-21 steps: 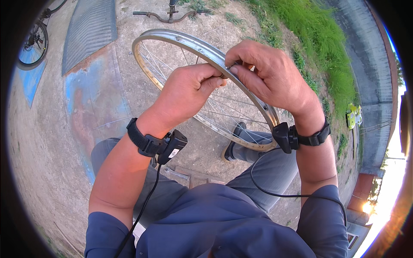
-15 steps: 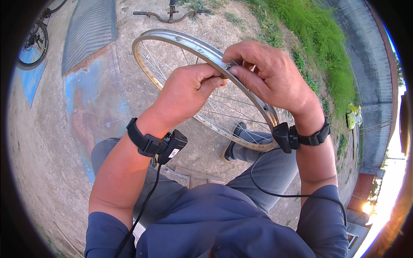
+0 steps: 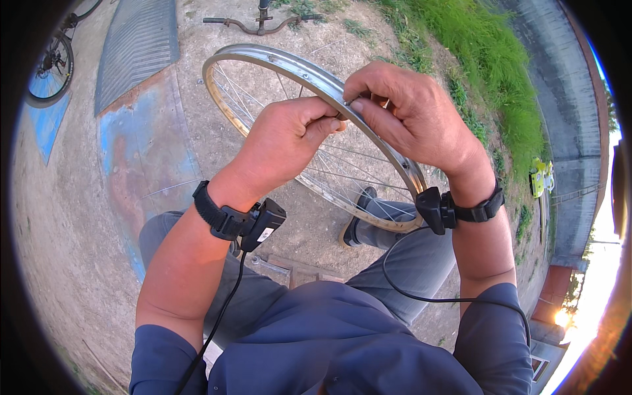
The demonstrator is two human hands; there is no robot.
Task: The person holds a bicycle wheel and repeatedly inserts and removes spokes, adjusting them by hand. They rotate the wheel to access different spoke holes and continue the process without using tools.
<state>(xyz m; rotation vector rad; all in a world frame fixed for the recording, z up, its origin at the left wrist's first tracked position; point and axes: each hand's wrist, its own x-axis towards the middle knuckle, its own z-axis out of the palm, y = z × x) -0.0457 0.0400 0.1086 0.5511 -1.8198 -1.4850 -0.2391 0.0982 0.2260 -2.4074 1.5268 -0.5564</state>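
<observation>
- Our left hand (image 3: 286, 138) hides part of the wheel (image 3: 276, 56).
- The bit (image 3: 347, 102) at our right hand (image 3: 415, 118) is too small to tell.
- Bike (image 3: 49, 64) cut off.

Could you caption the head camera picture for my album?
Outdoors, left hand and right hand meet at the rim of a spoked wheel, with handlebars beyond.

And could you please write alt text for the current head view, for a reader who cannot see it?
A person's left hand touches the inner side of a tireless, spoked bicycle wheel, while the right hand touches its outer side. Around lie bare dirt, a handlebar and green grass.
</observation>
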